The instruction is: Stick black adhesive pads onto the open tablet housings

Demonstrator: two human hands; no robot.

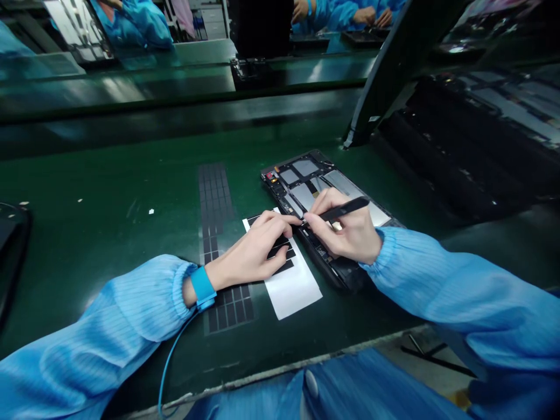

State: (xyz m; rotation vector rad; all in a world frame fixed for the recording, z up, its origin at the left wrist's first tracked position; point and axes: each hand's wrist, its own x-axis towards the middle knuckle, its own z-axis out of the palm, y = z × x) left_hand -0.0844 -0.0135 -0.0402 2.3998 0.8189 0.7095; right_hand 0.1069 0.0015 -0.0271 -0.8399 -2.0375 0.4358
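Observation:
An opened tablet (306,181) lies back-up on the green mat, its boards and battery exposed. My right hand (350,230) rests on its lower half and grips black tweezers (343,209) like a pen, tips pointing left at the tablet's near edge. My left hand (258,251) lies on a white backing sheet (293,286) that carries black adhesive strips (286,256). Its fingertips meet the tweezer tips at the tablet's edge; whether something small is pinched there I cannot make out. A blue wrist strap (202,287) with a cord circles my left wrist.
A strip of dark grid squares (214,198) is stuck on the mat left of the sheet. A black tray edge (11,245) sits at the far left. A dark slanted stand (394,64) and black trays (472,134) fill the right. Other workers' blue sleeves (345,14) show beyond the conveyor.

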